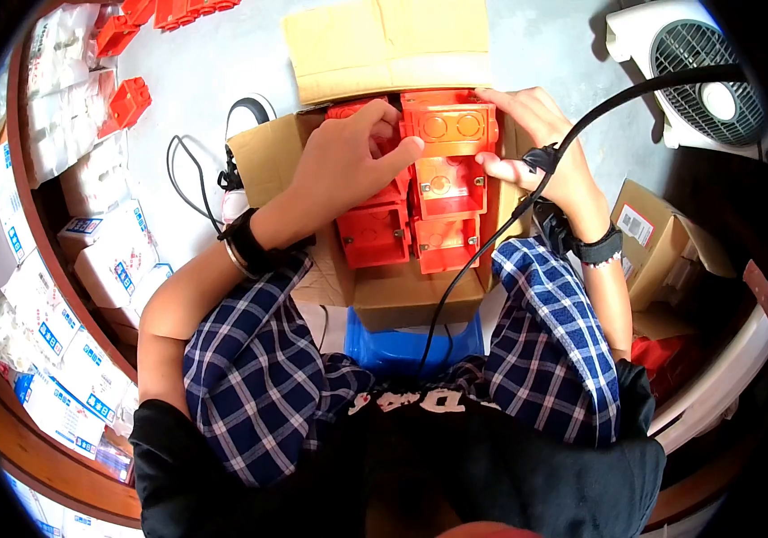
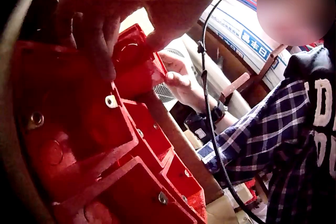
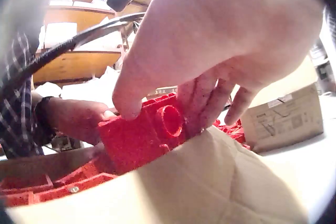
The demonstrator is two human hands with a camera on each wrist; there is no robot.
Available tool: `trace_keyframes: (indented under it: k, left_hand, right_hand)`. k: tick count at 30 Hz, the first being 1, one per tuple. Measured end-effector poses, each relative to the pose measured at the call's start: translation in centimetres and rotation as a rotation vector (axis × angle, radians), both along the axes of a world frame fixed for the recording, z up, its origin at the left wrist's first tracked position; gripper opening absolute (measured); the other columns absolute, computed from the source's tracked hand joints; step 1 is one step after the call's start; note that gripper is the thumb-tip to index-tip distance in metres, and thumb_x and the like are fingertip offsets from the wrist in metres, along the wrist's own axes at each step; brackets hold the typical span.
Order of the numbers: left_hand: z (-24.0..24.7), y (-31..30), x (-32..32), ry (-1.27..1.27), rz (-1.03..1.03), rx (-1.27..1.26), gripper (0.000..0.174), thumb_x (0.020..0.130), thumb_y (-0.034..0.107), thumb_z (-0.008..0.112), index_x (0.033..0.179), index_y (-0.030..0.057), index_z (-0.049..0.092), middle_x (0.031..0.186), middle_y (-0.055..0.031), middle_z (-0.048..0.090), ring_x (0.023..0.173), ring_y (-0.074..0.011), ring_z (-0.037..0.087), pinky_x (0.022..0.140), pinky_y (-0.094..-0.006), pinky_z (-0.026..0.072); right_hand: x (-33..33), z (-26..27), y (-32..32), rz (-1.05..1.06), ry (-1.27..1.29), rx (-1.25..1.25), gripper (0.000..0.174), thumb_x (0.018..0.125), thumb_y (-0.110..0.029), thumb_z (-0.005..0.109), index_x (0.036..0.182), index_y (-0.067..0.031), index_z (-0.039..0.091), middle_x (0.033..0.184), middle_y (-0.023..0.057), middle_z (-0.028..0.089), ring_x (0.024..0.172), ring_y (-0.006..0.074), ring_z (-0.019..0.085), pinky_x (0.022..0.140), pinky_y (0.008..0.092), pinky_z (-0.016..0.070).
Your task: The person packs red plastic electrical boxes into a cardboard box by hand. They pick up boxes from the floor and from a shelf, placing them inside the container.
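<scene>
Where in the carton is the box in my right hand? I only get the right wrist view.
Observer: The head view shows the right hand holding the red box at the far end of the right-hand row in the carton.
Operator: What is the other hand doing?
Observer: The left hand rests on the left row of boxes, with its thumb against the held box.
Operator: What does the carton stand on?
Observer: A blue stool between the knees.
</scene>
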State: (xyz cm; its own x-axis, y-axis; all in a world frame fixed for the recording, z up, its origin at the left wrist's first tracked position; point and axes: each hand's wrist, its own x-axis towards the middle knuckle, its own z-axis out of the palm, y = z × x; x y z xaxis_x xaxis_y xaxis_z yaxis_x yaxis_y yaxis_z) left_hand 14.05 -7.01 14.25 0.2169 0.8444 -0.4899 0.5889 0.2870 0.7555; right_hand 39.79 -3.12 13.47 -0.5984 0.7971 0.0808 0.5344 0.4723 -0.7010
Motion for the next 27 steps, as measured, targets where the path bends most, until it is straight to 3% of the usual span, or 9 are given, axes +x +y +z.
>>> trace_keyframes:
  k: [3, 8, 15, 18, 20, 23, 27]
  left_hand:
    - [-1.3, -0.1, -0.2, 0.078, -0.057, 0.062, 0.033, 0.087, 0.031, 0.067, 0.104, 0.0031, 0.061, 0.09, -0.0087, 0.071, 0.08, -0.0208, 0.07, 0.072, -0.0307, 0.0528]
    - [-1.3, 0.0, -0.4, 0.168, -0.139, 0.122, 0.037, 0.086, 0.035, 0.068, 0.108, 0.0051, 0.063, 0.098, -0.0117, 0.069, 0.09, -0.0267, 0.067, 0.08, -0.0343, 0.0521]
    - [-2.1, 0.0, -1.3, 0.235, -0.169, 0.245, 0.037, 0.086, 0.036, 0.067, 0.11, 0.0075, 0.064, 0.099, -0.0115, 0.068, 0.094, -0.0266, 0.066, 0.083, -0.0365, 0.0521]
    - [-2.3, 0.4, -2.1, 0.302, -0.325, 0.188, 0.037, 0.086, 0.034, 0.067, 0.11, 0.0065, 0.064, 0.103, -0.0114, 0.067, 0.095, -0.0288, 0.065, 0.082, -0.0383, 0.052]
    - [-2.0, 1.2, -2.3, 0.271, -0.511, 0.239, 0.036, 0.085, 0.031, 0.067, 0.111, 0.0058, 0.064, 0.105, -0.0122, 0.066, 0.095, -0.0312, 0.064, 0.081, -0.0393, 0.0518]
    - [-1.7, 1.9, -2.6, 0.206, -0.633, 0.298, 0.035, 0.084, 0.028, 0.068, 0.111, 0.0057, 0.064, 0.104, -0.0124, 0.067, 0.095, -0.0326, 0.062, 0.081, -0.04, 0.0514]
    - [-2.6, 1.6, -3.4, 0.17, -0.594, 0.343, 0.032, 0.083, 0.024, 0.07, 0.109, 0.0065, 0.065, 0.101, -0.012, 0.066, 0.096, -0.0314, 0.063, 0.08, -0.0396, 0.0512]
  right_hand:
    - [0.4, -0.7, 0.3, 0.039, -0.078, 0.041, 0.061, 0.07, -0.041, 0.076, 0.116, -0.0046, 0.06, 0.102, 0.0129, 0.063, 0.098, 0.0326, 0.058, 0.087, 0.0412, 0.0479]
    - [0.0, -0.9, -0.2, 0.048, -0.149, 0.16, 0.058, 0.07, -0.039, 0.076, 0.115, -0.0053, 0.061, 0.11, 0.0119, 0.061, 0.102, 0.0325, 0.057, 0.089, 0.0418, 0.0476]
    - [-0.2, -0.8, -0.1, 0.025, -0.152, 0.276, 0.056, 0.07, -0.038, 0.076, 0.113, -0.0047, 0.062, 0.113, 0.0109, 0.06, 0.104, 0.0326, 0.057, 0.089, 0.0424, 0.0476]
    - [0.0, -1.3, -0.2, 0.05, -0.154, 0.287, 0.056, 0.071, -0.038, 0.076, 0.113, -0.0039, 0.062, 0.111, 0.0111, 0.06, 0.104, 0.0319, 0.057, 0.089, 0.0417, 0.0481]
    - [0.0, -1.5, -0.1, 0.067, -0.138, 0.303, 0.056, 0.071, -0.039, 0.075, 0.113, -0.0037, 0.062, 0.111, 0.011, 0.061, 0.104, 0.0315, 0.057, 0.089, 0.0415, 0.0483]
    - [-0.3, -1.9, 0.0, 0.095, -0.111, 0.32, 0.056, 0.071, -0.038, 0.076, 0.113, -0.0036, 0.062, 0.111, 0.0108, 0.061, 0.104, 0.031, 0.057, 0.09, 0.0414, 0.0484]
    - [-0.3, -2.2, 0.7, 0.048, -0.124, 0.251, 0.055, 0.071, -0.034, 0.078, 0.115, -0.0047, 0.062, 0.113, 0.0106, 0.061, 0.106, 0.0312, 0.057, 0.092, 0.042, 0.0482]
